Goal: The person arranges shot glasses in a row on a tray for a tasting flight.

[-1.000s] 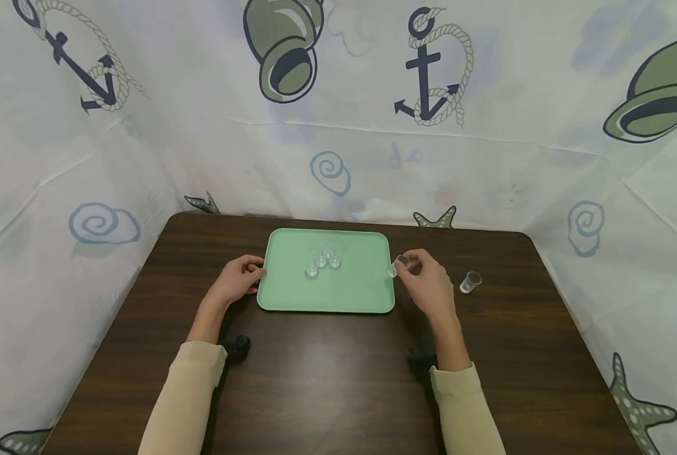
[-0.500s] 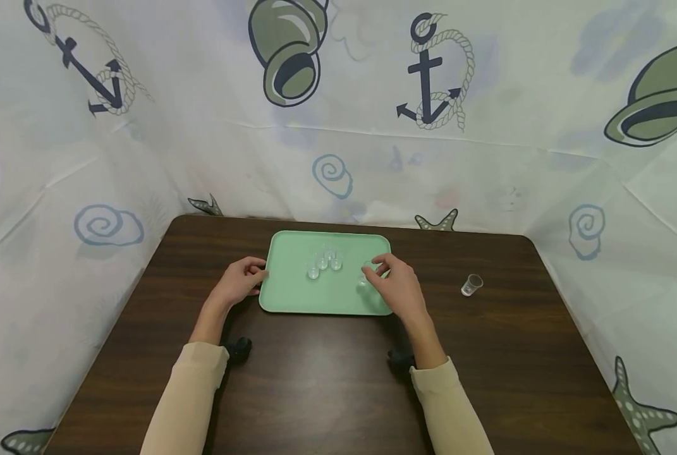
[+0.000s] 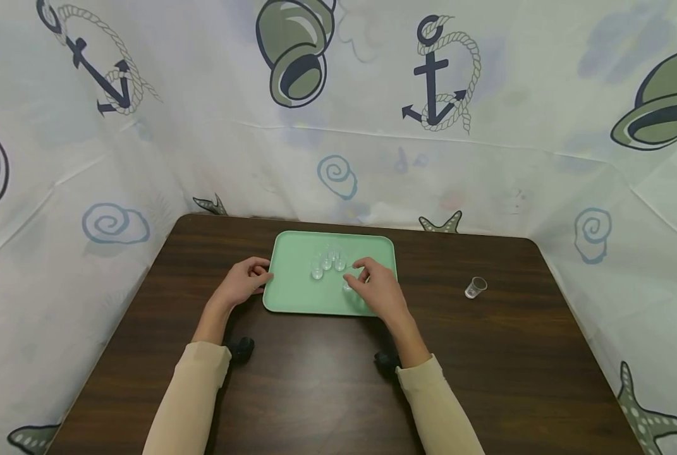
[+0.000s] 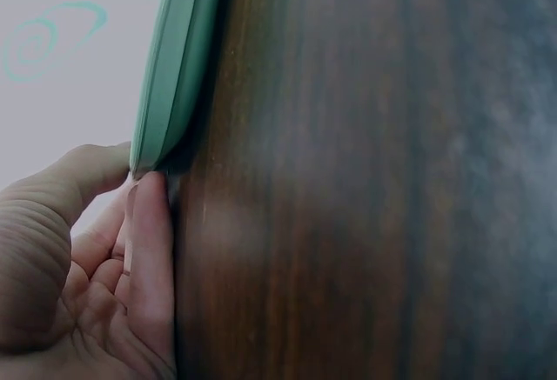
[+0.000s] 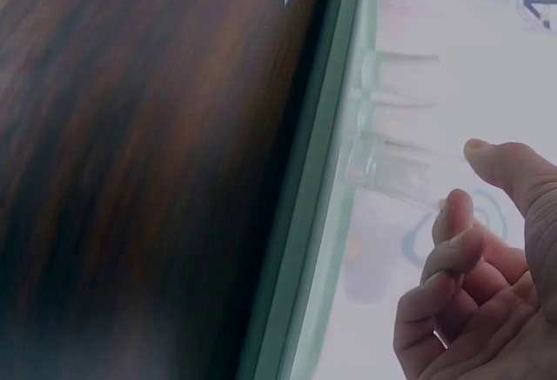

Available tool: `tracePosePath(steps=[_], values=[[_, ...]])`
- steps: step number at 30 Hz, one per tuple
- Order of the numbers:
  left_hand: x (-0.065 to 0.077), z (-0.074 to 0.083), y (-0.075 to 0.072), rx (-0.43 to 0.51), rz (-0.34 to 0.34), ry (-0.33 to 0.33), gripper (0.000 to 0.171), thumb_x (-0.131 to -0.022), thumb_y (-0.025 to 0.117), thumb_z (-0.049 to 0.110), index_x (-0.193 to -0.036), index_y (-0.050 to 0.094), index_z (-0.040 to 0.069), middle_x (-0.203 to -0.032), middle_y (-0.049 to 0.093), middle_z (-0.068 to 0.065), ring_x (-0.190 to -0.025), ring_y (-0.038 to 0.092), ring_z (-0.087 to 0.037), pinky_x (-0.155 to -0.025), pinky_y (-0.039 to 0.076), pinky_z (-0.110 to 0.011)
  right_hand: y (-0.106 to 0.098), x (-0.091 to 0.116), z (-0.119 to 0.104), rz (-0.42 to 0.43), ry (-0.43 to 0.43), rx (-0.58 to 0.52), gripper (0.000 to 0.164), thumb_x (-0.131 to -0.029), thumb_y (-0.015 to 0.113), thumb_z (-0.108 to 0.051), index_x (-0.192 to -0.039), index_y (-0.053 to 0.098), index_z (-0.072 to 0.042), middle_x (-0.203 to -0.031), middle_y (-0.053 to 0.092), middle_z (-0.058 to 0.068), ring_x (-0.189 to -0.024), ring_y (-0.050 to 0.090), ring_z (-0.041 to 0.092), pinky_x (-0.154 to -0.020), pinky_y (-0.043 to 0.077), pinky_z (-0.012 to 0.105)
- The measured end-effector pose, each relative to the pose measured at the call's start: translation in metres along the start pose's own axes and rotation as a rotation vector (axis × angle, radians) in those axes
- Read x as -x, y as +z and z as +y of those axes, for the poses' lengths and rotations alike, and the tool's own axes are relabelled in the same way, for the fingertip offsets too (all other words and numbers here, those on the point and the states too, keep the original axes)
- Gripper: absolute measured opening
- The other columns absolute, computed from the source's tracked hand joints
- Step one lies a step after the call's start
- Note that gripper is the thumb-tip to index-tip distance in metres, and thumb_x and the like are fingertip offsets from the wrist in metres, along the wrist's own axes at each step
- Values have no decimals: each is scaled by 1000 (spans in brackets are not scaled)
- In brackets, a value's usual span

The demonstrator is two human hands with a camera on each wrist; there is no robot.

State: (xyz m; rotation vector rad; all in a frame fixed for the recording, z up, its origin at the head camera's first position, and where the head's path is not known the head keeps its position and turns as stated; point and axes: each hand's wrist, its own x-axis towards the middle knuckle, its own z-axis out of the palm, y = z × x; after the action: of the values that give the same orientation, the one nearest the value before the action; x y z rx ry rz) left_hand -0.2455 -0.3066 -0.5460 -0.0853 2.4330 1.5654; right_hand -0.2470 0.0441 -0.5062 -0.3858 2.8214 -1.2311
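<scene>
1. A mint-green tray (image 3: 292,287) lies on the dark wooden desk (image 3: 327,385), and a cluster of small clear plastic cups (image 3: 328,261) stands on its far half; they look empty.
2. The right hand (image 3: 379,289) is over the tray's right part, and its fingers (image 5: 452,223) pinch one more clear cup (image 3: 347,284) near the rim, thumb on one side and fingertips on the other.
3. In the right wrist view that held cup (image 5: 392,171) has its base at the tray surface, just beside the standing cups; whether it rests there or hangs a little above, I cannot tell.
4. The left hand (image 3: 241,282) grips the tray's left edge, its fingers (image 4: 148,250) curled under the rim and the thumb above it.
5. One lone clear cup (image 3: 475,287) stands upright on the desk, well apart to the right of the tray.
</scene>
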Motion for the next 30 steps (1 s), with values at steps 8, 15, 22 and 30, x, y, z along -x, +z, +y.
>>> tracePosePath(steps=[8,15,22,30], values=[[-1,-1,2,-13,5,5,51,-112,63,24,-155,50,-1,-119,59,-14,-103,62,-23,-105,61,-51,17,-4,-5,-24,-22,19,42,-104,73,-41,-137,70,-15,-85,66,-5,-62,54,15,-59,46,32],[-1,-1,2,-19,13,9,51,-111,63,24,-154,51,0,-120,60,-14,-103,63,-24,-103,62,-50,25,-7,-10,-30,-26,8,41,-105,71,-39,-139,67,-16,-89,67,-2,-67,55,16,-64,46,33],[-1,1,2,-11,12,4,52,-112,62,23,-156,49,-3,-121,59,-15,-103,62,-23,-104,61,-52,26,-10,-13,-4,-12,-16,44,-105,72,-33,-145,59,-17,-102,74,0,-82,67,16,-69,52,34],[13,30,0,10,-12,-21,49,-111,61,12,-153,48,-10,-119,59,-21,-102,62,-30,-104,61,-56,28,-10,-9,9,21,-27,36,-106,70,-30,-137,59,-18,-116,79,0,-92,73,20,-70,53,35]])
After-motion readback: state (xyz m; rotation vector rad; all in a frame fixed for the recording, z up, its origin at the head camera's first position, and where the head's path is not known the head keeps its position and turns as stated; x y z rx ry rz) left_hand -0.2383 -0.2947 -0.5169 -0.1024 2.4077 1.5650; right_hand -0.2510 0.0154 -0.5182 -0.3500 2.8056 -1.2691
